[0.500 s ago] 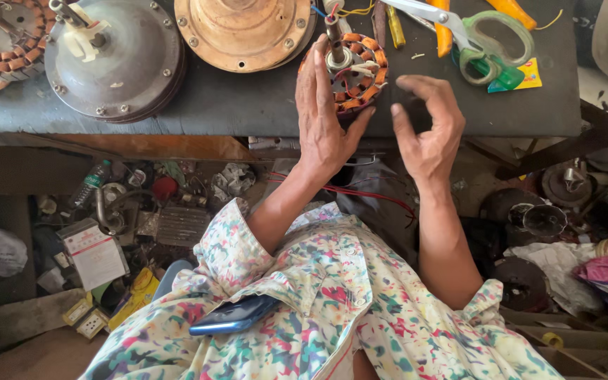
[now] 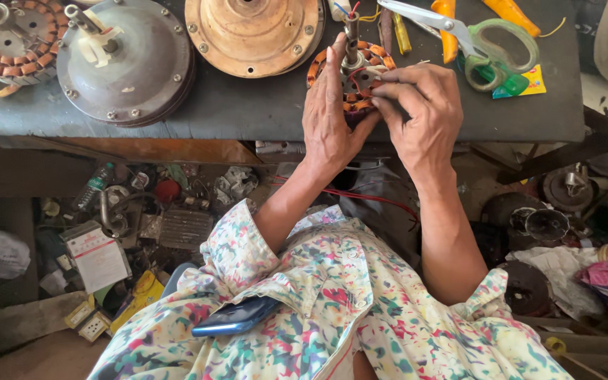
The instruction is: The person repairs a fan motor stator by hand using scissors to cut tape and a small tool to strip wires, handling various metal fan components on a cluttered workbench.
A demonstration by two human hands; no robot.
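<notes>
- Stator (image 2: pixel 352 74) with orange copper windings and an upright shaft: I count one under the hands, sitting on the dark workbench (image 2: pixel 262 109) near its front edge, right of centre.
- At the far left corner I see a second wound stator (image 2: pixel 1 39), partly cut off by the frame.
- Grey round motor housing (image 2: pixel 124 60): one, on the left part of the bench, with a shaft sticking up.
- Rusty tan motor cover (image 2: pixel 251 32): one, at the back edge, just left of the held stator.
- Scissors (image 2: pixel 483 39) with green handles: one pair, toward the back right corner.
- My left hand (image 2: pixel 328 119) lies along the stator's left side, fingers straight and close together, palm cupping it.
- My right hand (image 2: pixel 420 116) has its fingers curled, tips pinched together on the windings at the stator's right side.
</notes>
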